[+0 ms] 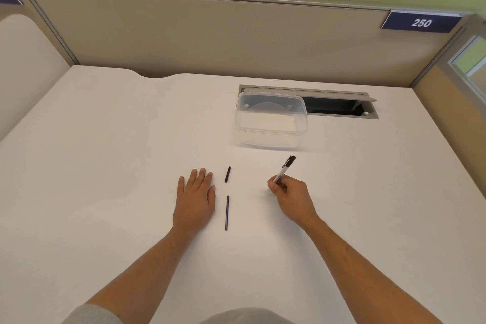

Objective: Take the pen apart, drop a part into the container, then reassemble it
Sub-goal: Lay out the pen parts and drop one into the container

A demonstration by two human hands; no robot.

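My right hand (290, 196) grips the white pen barrel (284, 169) near its lower end; the barrel tilts up and to the right, with a black end at the top. My left hand (194, 198) lies flat on the white desk (105, 166), palm down, fingers together, holding nothing. Between the hands lie two loose black parts: a short piece (227, 174) and, nearer me, a long thin refill (226, 212). Both rest lengthwise, just right of my left hand. A clear plastic container (272, 119) stands open beyond the pen; I see nothing inside it.
Behind the container is an open cable hatch (339, 106) set into the desk. Beige partition walls (210, 34) close off the back and sides, with a blue sign reading 250 (420, 22) at the upper right.
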